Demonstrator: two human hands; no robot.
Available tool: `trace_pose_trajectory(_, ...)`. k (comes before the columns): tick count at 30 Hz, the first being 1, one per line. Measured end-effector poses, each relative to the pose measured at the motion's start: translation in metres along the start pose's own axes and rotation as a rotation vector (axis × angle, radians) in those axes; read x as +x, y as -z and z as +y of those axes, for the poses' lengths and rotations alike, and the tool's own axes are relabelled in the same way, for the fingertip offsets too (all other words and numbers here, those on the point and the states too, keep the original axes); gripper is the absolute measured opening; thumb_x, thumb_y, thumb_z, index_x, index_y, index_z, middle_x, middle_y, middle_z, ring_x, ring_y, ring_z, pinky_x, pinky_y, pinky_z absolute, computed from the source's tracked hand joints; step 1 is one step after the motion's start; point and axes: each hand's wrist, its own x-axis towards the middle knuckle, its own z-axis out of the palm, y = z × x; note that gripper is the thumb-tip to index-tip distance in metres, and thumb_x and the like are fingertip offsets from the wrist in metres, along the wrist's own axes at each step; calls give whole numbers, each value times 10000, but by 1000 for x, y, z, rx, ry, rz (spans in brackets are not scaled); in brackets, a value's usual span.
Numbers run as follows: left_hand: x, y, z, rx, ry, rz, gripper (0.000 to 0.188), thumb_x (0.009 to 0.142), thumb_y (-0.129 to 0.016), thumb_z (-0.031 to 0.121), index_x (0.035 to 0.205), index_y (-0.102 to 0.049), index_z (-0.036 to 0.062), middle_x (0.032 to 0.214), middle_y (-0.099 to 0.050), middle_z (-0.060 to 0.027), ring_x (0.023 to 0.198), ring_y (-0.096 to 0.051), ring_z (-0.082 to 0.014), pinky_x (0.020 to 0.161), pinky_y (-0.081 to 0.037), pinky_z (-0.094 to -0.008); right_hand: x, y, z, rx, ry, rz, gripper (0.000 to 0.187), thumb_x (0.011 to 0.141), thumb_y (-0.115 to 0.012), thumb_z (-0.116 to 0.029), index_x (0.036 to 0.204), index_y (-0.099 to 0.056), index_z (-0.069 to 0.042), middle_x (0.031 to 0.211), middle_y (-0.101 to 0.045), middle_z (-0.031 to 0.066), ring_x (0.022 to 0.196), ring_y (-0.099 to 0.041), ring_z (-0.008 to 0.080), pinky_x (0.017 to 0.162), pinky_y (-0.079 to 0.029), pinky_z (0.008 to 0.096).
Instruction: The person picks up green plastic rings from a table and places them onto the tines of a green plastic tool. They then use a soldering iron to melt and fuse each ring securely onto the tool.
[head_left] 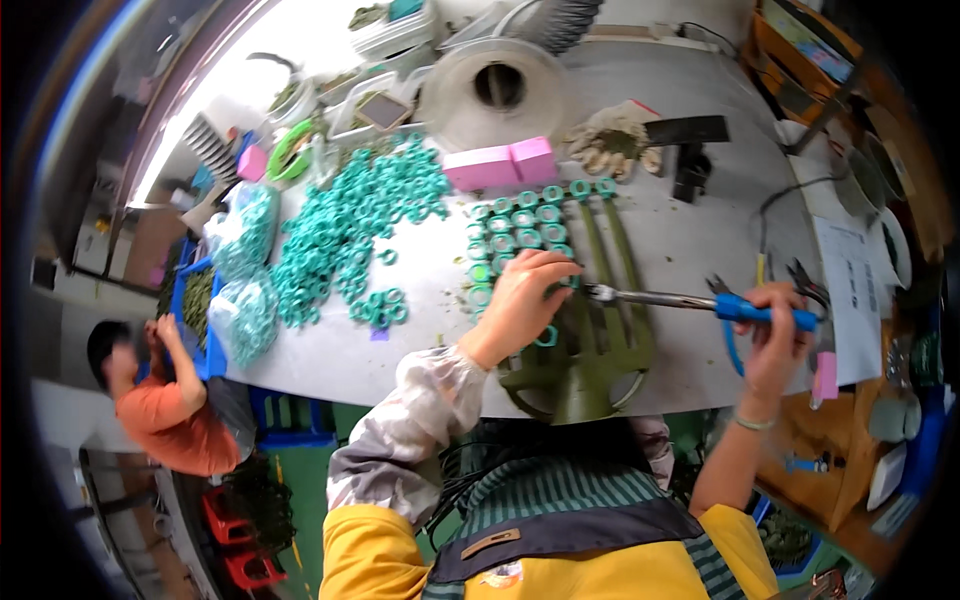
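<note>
My left hand [525,305] bends over an olive-green plastic part [585,385] with long prongs, shaped like a rake or fork head. Its fingers are drawn together at the prongs; what they pinch is hidden. My right hand [775,335] is wrapped round the blue handle of a long metal-shafted tool [665,299]. The tool lies nearly level, its tip just right of my left fingertips. Teal rings [528,218] with pale centres stand in close rows left of the prongs, and two more are at the far prong ends.
A large heap of teal rings [350,225] covers the left of the table, beside filled plastic bags [245,320]. Pink blocks [485,168], gloves [612,140] and a funnel hood [495,90] stand behind. Pliers [733,325] lie right. Another person [185,410] works far left.
</note>
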Motion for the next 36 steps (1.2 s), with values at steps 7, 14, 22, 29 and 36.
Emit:
trace_pose_trajectory(7, -17, 58, -53, -189, 307, 241, 152, 874, -660, 26, 1024, -660, 51, 994, -649, -108, 888, -649, -284, 802, -523, -351, 2, 14, -6, -26, -11, 66, 246, 938, -574, -169, 752, -615, -13, 825, -601, 75, 763, -594, 144, 420, -431, 221)
trace_pose_trajectory(14, -120, 111, -125, 786, 592, 75, 136, 769, -700, 88, 894, -645, 91, 932, -635, -123, 935, -572, -331, 779, -465, -449, -2, 1, -11, -43, -11, 50, 239, 927, -583, -194, 758, -614, -28, 832, -589, 57, 798, -595, 137, 423, -437, 206)
trace_pose_trajectory(22, -128, 107, -106, 406, 352, 256, 152, 874, -654, 47, 1020, -673, 84, 946, -628, -86, 813, -618, -275, 734, -489, -360, -3, 1, -13, -74, -13, 66, 232, 924, -582, -213, 784, -605, -30, 843, -579, 54, 789, -578, 124, 432, -425, 204)
trace_pose_trajectory(29, -153, 86, -81, 454, 638, 242, 361, 821, -778, 235, 1024, -577, 14, 902, -643, -197, 826, -627, -404, 703, -503, -459, -3, 12, -15, -91, -22, 48, 236, 938, -587, -233, 806, -617, -40, 871, -603, 60, 779, -584, 123, 438, -431, 212)
trace_pose_trajectory(36, -167, 80, -90, 125, 687, 370, 290, 874, -694, 113, 1152, -663, 37, 960, -666, -139, 847, -677, -244, 722, -524, -339, -2, 10, -15, -82, -17, 32, 240, 944, -586, -242, 815, -624, -43, 884, -612, 61, 777, -588, 110, 449, -445, 211)
